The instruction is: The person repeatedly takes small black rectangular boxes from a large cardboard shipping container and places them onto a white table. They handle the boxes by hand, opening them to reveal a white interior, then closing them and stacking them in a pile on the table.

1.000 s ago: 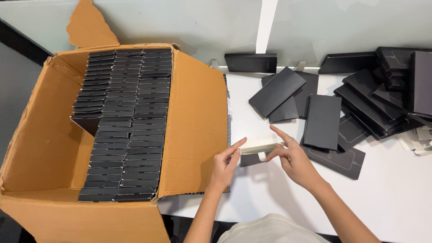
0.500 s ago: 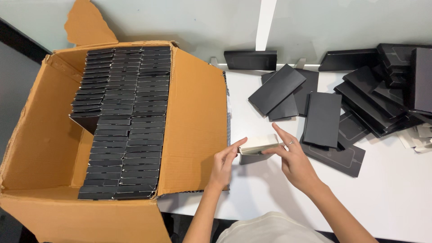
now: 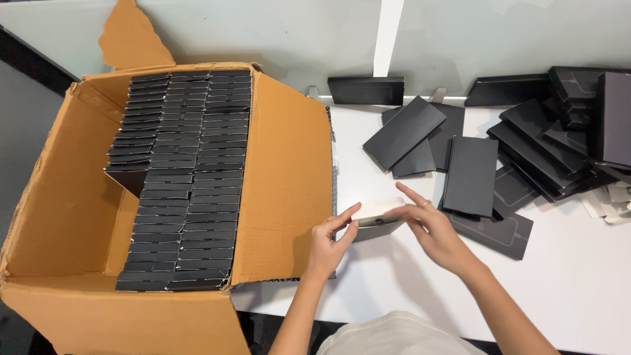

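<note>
Hands — left hand (image 3: 327, 244), right hand (image 3: 436, 233) — grip one small box (image 3: 379, 217).

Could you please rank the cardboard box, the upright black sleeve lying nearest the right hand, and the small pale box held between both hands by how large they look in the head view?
1. Cardboard box, by far the largest.
2. Black sleeve.
3. Pale box held between the left hand and right hand; it lies partly hidden by fingers.

We note a white table (image 3: 591, 289) carrying the work. At its left end sits a large open cardboard box (image 3: 289, 177), its front overhanging the near edge. Flat black boxes (image 3: 470, 174) lie scattered mid-table, some overlapping; a bigger heap of black boxes (image 3: 565, 141) crowds the far right, with pale paper scraps (image 3: 611, 200) beside it.
</note>
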